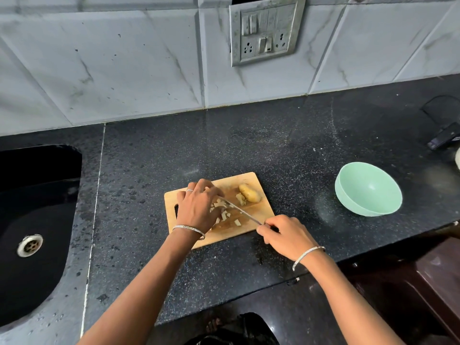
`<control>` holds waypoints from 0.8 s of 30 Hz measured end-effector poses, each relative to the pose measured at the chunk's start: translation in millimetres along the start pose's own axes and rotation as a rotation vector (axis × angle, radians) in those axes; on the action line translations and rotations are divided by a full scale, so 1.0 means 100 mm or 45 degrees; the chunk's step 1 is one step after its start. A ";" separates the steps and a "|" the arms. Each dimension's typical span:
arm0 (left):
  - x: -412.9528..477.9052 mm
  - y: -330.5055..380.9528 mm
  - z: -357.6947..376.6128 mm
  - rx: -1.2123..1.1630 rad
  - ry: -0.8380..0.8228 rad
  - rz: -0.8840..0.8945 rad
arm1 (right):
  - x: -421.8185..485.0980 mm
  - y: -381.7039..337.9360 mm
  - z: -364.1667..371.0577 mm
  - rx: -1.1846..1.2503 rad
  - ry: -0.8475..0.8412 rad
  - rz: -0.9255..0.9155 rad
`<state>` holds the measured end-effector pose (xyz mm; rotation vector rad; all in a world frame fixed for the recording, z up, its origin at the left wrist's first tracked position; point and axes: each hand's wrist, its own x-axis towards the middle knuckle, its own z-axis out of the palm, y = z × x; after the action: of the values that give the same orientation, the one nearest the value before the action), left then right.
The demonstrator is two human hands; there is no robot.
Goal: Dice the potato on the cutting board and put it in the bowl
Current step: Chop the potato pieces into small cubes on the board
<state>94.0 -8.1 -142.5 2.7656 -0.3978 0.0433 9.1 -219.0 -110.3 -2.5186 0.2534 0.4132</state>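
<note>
Head: right hand [283,232] grips knife [242,211] at board [231,231] edge.

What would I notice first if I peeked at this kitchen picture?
Two hands meet in the middle: the right hand grips a knife angled across a wooden cutting board, while the left hand holds pale potato pieces steady. An uncut potato chunk sits near the board's far right corner. To the right, on the black counter, stands an empty mint-green bowl.
</note>
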 end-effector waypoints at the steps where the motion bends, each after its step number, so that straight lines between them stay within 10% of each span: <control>1: -0.02 0.00 0.01 -0.064 0.036 -0.047 | 0.01 0.02 -0.04 0.021 -0.012 0.007; 24: -0.19 0.07 0.17 0.029 0.100 -0.046 | 0.01 0.00 0.23 0.207 0.147 0.098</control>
<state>73.6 -15.2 -157.7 2.7820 -0.3288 0.1481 4.4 -206.2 -128.3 -2.3810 0.4132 0.2661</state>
